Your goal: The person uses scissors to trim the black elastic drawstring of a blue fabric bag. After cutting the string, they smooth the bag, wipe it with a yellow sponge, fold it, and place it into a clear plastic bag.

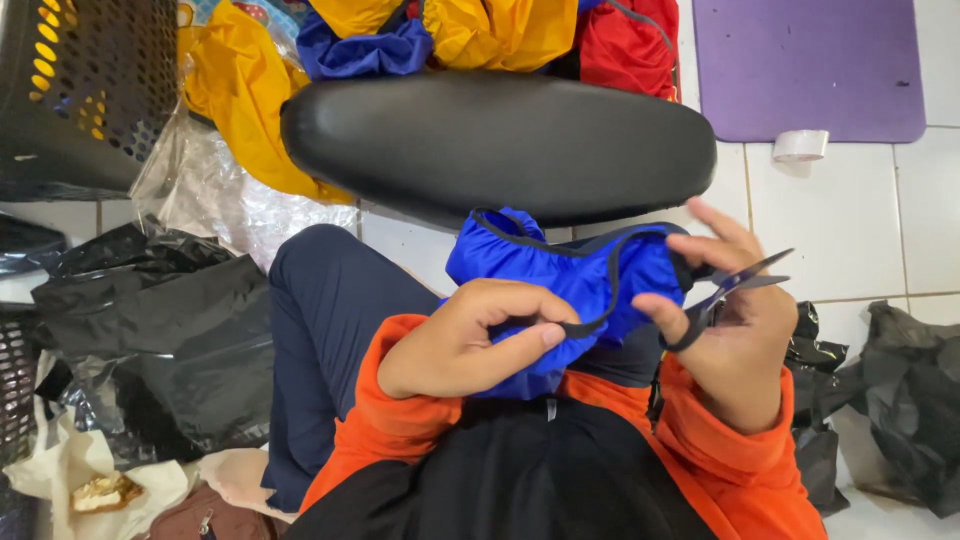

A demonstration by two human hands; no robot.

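Note:
My left hand (470, 335) pinches the black trim strap of a blue fabric bag (560, 275) held over my lap. In my right hand (735, 320) sits a pair of black scissors (735, 290), blades slightly apart and pointing right, with my fingers through the handles. The scissors sit just right of the bag's black strap. Orange sleeves cover both my forearms.
A black padded seat (500, 140) lies just beyond the bag. Yellow, blue and red fabric items (480, 30) pile up behind it. A black perforated basket (80, 90) stands at the top left, black plastic bags (160, 330) at left and right, a purple mat (810, 65) and a tape roll (800, 145) at the top right.

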